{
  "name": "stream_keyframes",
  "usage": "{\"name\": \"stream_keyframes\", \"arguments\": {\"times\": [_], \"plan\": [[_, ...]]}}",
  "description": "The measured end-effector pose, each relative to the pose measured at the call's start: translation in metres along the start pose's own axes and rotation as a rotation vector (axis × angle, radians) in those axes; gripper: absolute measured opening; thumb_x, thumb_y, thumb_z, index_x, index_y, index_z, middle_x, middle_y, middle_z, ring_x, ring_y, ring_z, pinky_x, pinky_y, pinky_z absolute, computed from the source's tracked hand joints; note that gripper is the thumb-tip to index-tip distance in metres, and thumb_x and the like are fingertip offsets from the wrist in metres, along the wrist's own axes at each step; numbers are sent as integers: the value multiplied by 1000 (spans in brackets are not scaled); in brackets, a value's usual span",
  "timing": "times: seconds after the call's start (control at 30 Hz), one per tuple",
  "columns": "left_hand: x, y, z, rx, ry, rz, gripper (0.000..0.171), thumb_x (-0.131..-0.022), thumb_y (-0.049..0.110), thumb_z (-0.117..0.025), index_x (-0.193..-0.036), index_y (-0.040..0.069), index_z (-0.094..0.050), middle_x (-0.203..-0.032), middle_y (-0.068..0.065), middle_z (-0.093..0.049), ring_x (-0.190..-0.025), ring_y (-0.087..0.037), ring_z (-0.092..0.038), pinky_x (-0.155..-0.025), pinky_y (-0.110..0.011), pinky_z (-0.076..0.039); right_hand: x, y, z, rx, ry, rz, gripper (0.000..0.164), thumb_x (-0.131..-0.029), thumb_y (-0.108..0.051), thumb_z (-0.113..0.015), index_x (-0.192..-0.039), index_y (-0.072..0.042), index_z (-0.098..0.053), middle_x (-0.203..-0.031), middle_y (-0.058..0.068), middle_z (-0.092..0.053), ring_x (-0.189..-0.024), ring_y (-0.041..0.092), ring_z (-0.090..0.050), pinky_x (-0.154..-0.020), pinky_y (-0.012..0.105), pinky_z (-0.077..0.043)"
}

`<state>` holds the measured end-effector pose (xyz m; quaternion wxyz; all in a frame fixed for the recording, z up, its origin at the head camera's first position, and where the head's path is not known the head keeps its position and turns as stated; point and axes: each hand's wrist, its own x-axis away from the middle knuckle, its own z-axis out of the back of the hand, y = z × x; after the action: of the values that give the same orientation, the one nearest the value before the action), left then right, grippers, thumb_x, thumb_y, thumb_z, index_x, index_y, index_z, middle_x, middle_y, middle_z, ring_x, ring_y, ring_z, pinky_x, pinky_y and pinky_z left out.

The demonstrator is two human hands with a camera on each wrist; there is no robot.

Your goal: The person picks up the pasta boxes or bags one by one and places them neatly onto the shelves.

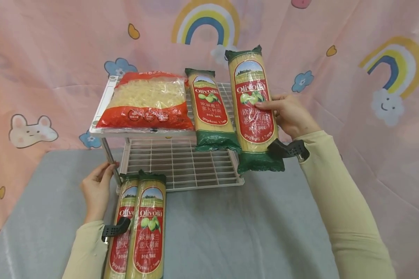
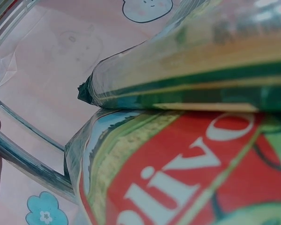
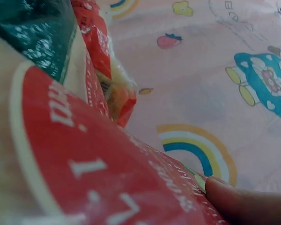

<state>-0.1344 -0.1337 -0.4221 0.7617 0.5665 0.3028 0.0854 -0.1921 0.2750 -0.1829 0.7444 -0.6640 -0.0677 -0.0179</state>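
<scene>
My right hand (image 1: 293, 114) grips a spaghetti packet (image 1: 253, 100) by its right edge, with a finger or thumb across the red label. The packet is tilted and held at the right end of a two-tier white rack (image 1: 99, 106). In the right wrist view a digit (image 3: 239, 199) presses the red wrapper. My left hand (image 1: 97, 190) holds the rack's metal leg (image 1: 109, 152) at the front left; in the left wrist view only a bit of that hand shows beside the leg (image 2: 33, 161). Another spaghetti packet (image 1: 211, 104) lies on the top shelf.
A red-and-clear bag of pasta (image 1: 150, 100) lies on the top shelf's left. Two more spaghetti packets (image 1: 148, 228) stand side by side before the lower shelf (image 1: 181, 161), close to my left forearm. A grey cloth (image 1: 248, 232) covers the table; a pink patterned curtain (image 1: 73, 38) hangs behind.
</scene>
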Motion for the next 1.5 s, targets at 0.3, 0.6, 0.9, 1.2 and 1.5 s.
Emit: {"name": "stream_keyframes", "arguments": {"times": [0.3,0.6,0.9,1.2,1.5], "plan": [[4,1,1,4,-26,22,27,-94,18,-60,-110,-2,-68,-93,19,-66,-84,13,-58,-77,-8,-47,-28,-17,4,-9,-36,-103,20,-82,-15,-74,-97,-6,-65,-93,6,-64,-78,17,-65,-68,28,-57],[6,1,3,-10,-20,-3,27,-93,18,-61,-110,-1,-68,-90,25,-63,-83,15,-57,-76,-7,-46,-46,-19,-2,212,-74,-172,13,-85,-19,-71,-90,-8,-66,-87,5,-65,-74,17,-66,-68,29,-57],[6,0,6,-19,-12,-24,26,-93,19,-61,-109,0,-69,-89,30,-60,-85,13,-58,-77,-6,-45,-52,-17,-3,557,-112,-127,46,-89,-28,-67,-116,7,-56,-83,1,-66,-73,15,-66,-70,25,-55],[3,0,3,-40,-3,-20,27,-94,20,-61,-109,0,-69,-93,22,-65,-83,16,-56,-77,-6,-45,-48,-22,0,788,-106,-80,50,-89,-35,-64,-113,8,-59,-84,2,-67,-74,16,-64,-77,30,-53],[0,-4,1,-10,-3,15,32,-94,25,-60,-110,-1,-68,-104,-13,-69,-85,12,-58,-76,-7,-45,-39,-15,8,838,-85,-22,55,-90,-35,-64,-124,7,-55,-118,18,-54,-100,28,-54,-87,36,-52]]}}
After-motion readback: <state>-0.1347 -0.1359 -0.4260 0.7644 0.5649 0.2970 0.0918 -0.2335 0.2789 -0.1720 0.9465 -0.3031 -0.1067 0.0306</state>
